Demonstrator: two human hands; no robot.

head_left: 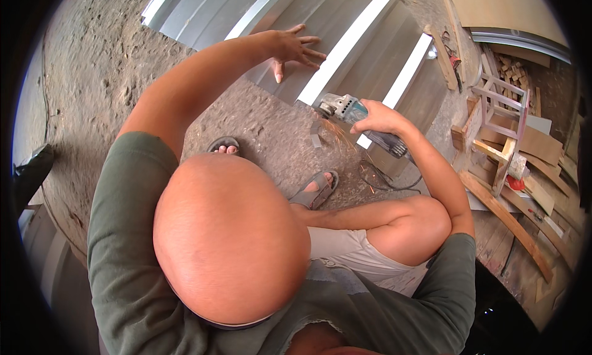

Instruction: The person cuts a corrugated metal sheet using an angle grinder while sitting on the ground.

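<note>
A ribbed metal roofing sheet (296, 12) lies on the ground ahead of me, its raised ribs shining white. My left hand (298, 47) rests flat on it with the fingers spread. In my right hand (381, 119) is an angle grinder (353, 111), grey and teal, the fingers wrapped round its body. The grinder's head meets the near edge of the sheet beside a bright rib. Orange sparks (336, 136) spray down from there toward the ground. A small grey offcut (316, 134) lies just below the grinder's head.
My sandalled feet (319, 185) stand on rough ground close to the sheet. A black power cord (391, 185) loops below the grinder. To the right are a small wooden frame (502, 105), long planks (512, 222) and scrap wood. Another plank (441, 59) lies by the sheet's right side.
</note>
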